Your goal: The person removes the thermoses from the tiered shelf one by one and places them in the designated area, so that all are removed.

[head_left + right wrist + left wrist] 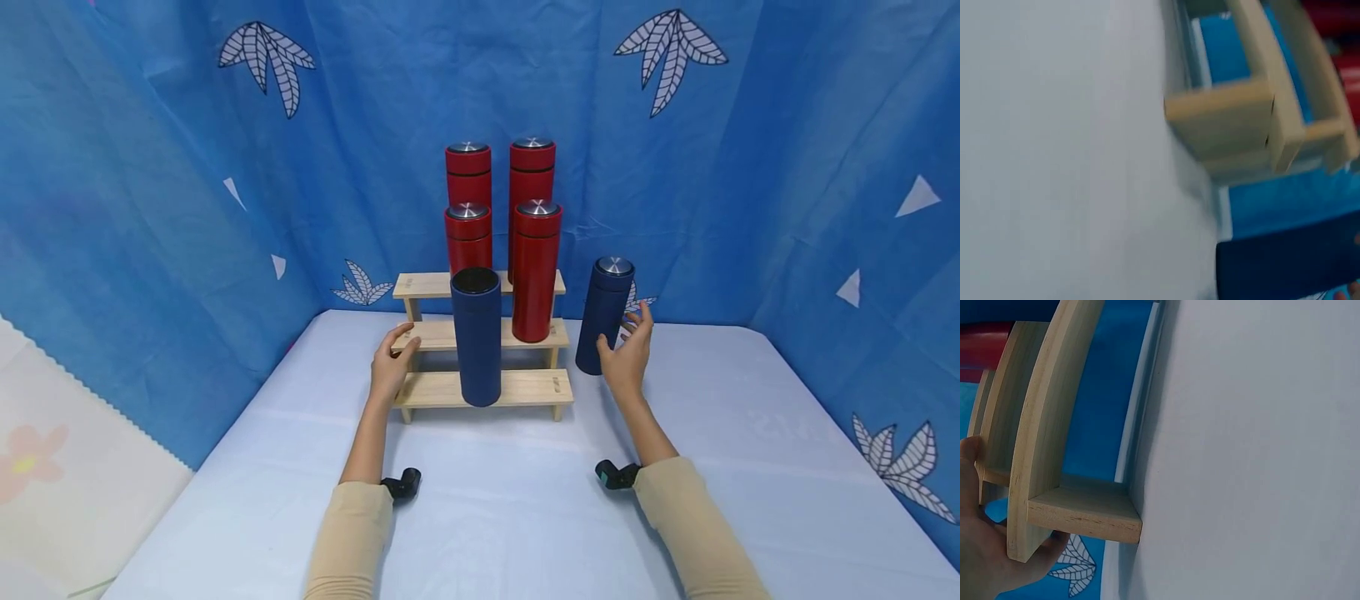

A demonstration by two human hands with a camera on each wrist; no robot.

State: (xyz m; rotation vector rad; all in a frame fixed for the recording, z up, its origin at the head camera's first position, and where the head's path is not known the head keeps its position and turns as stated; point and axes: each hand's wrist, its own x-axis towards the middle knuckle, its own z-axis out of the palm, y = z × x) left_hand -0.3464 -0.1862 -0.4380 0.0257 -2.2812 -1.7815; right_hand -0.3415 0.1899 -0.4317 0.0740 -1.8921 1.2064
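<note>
Standing to the right of a three-step wooden rack [534,387], a dark blue bottle [606,312] with a silvery lid is just beside your right hand [628,357]. It looks upright on the white table [510,508], though base contact is hard to confirm. That hand forms a wide, loose C: your thumb crosses the bottle's lower near side, and your fingers spread by its right side with cloth showing between. You have no firm hold visible, and you cannot tell whether the thumb presses.

Your left hand [390,367] curls round the rack's left end, thumb against the middle board; how hard it grips you cannot tell.

For good control, it would seem best to keep the bottle vertical, move thumb and fingers evenly, and keep your wrist away from the rack. Light steadying on the left should do, since a jolt could topple the tall bottles.

A second blue bottle [478,343], dark-topped, stands on the lowest board. Behind it are four red bottles [536,279], two in front and two farther back. Blue leaf-printed cloth [450,83] hangs behind everything.
</note>
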